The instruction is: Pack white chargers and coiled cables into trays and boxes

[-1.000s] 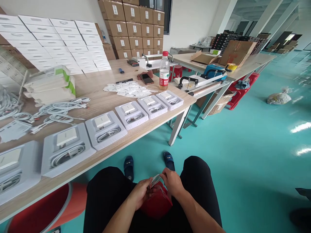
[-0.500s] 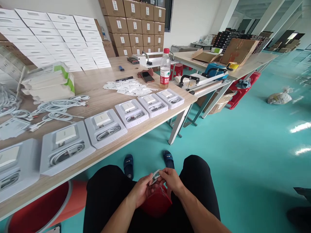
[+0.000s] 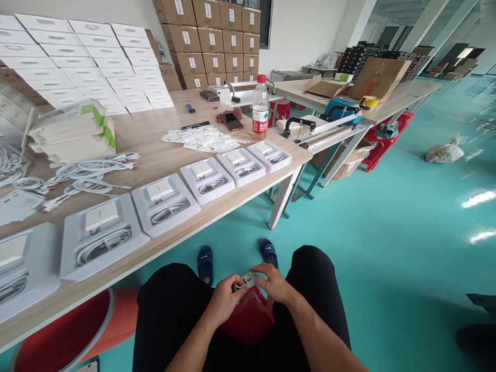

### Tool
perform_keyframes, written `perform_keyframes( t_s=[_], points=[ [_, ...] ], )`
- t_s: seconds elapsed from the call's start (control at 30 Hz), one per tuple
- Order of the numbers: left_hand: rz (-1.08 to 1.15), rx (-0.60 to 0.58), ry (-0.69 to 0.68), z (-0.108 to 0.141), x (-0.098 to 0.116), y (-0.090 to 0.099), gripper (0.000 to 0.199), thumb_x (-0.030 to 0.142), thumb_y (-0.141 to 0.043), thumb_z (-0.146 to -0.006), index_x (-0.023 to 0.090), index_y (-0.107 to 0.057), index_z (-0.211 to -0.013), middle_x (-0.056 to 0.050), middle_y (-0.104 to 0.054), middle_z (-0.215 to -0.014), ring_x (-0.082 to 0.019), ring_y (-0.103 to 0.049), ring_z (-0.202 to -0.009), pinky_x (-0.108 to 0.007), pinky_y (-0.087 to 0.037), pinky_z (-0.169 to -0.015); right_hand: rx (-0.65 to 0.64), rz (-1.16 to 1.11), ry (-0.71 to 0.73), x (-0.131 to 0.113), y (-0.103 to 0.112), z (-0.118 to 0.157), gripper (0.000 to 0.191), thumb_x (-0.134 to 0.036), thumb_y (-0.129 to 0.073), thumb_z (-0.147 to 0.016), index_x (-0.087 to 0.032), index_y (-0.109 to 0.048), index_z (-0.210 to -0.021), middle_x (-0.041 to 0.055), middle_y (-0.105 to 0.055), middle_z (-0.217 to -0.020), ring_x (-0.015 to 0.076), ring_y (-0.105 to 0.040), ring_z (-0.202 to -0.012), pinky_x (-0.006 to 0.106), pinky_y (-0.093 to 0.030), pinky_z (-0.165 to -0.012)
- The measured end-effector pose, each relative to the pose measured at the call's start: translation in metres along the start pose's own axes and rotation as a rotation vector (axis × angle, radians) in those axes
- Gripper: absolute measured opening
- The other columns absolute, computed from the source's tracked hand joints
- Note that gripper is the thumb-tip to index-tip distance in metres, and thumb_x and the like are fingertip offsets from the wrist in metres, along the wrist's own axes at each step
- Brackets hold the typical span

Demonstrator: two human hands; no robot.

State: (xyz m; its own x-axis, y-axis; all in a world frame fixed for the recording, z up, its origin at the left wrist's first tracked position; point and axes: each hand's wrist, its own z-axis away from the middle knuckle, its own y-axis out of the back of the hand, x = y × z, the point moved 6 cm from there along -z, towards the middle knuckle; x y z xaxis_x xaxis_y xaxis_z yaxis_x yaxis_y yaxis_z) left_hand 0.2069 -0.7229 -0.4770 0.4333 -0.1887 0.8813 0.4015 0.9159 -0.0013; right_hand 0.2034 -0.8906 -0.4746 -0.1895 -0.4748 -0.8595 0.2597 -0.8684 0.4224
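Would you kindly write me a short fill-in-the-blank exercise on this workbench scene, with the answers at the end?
1. Held in the left hand, close to the right hand, is a coiled pale ____.
2. The plastic bottle on the table has a ____ cap.
3. In the row along the table's near edge, ____ trays are visible.

Missing words: cable; red; six.

The left hand (image 3: 225, 298) had a coiled white cable (image 3: 245, 281) in its grip above a red object (image 3: 248, 321); the right hand (image 3: 274, 285) spread its fingers at the coil's end. Six white trays (image 3: 181, 190) lined the surface (image 3: 141, 123) edge, with chargers (image 3: 159, 190) and coiled cables showing. Behind were loose cables (image 3: 95, 170), white slips (image 3: 205, 139), a phone (image 3: 231, 122) and a red-capped bottle (image 3: 260, 111).
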Motion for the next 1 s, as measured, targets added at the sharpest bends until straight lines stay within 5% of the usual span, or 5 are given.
perform_keyframes(
  t_s=[0.23,0.43,0.7,1.0],
  points=[
    [-0.011,0.045,0.052,-0.002,-0.004,0.004,0.053,0.035,-0.078,-0.069,0.021,-0.056,-0.116,-0.005,-0.070,-0.095,-0.021,-0.065,-0.083,-0.028,-0.048,-0.071,0.089,-0.027,0.008,-0.002,0.000,-0.001,0.023,-0.030,-0.062,-0.083,-0.021,-0.076,-0.099,0.0093,-0.073,-0.101,0.0243,-0.068,-0.089,0.034,-0.053,-0.077],
    [-0.014,-0.040,0.150,-0.004,-0.014,-0.001,0.038,0.050,-0.067,-0.078,0.015,-0.071,-0.089,-0.006,-0.070,-0.079,-0.024,-0.065,-0.077,-0.031,-0.052,-0.065,0.116,0.031,0.055,-0.003,-0.003,0.000,0.015,-0.026,-0.065,-0.082,-0.024,-0.078,-0.090,0.0065,-0.074,-0.094,0.0233,-0.068,-0.088,0.033,-0.052,-0.077],
    [-0.128,0.043,0.055,-0.005,-0.013,0.003,0.022,0.037,-0.066,-0.080,0.019,-0.075,-0.088,-0.005,-0.069,-0.072,-0.022,-0.062,-0.067,-0.028,-0.044,-0.061,0.161,0.228,0.056,-0.014,-0.005,0.001,0.009,-0.022,-0.066,-0.082,-0.022,-0.076,-0.081,0.0108,-0.069,-0.103,0.0299,-0.059,-0.104,0.041,-0.041,-0.090],
    [-0.063,0.146,0.061,-0.003,-0.010,0.001,0.014,0.024,-0.064,-0.082,0.022,-0.071,-0.071,-0.002,-0.052,-0.057,-0.023,-0.057,-0.066,-0.029,-0.036,-0.066,0.186,0.048,-0.112,-0.006,-0.027,0.005,0.016,-0.026,-0.050,-0.091,-0.022,-0.059,-0.078,0.0014,-0.063,-0.068,0.0177,-0.058,-0.065,0.028,-0.035,-0.058]
  ],
)
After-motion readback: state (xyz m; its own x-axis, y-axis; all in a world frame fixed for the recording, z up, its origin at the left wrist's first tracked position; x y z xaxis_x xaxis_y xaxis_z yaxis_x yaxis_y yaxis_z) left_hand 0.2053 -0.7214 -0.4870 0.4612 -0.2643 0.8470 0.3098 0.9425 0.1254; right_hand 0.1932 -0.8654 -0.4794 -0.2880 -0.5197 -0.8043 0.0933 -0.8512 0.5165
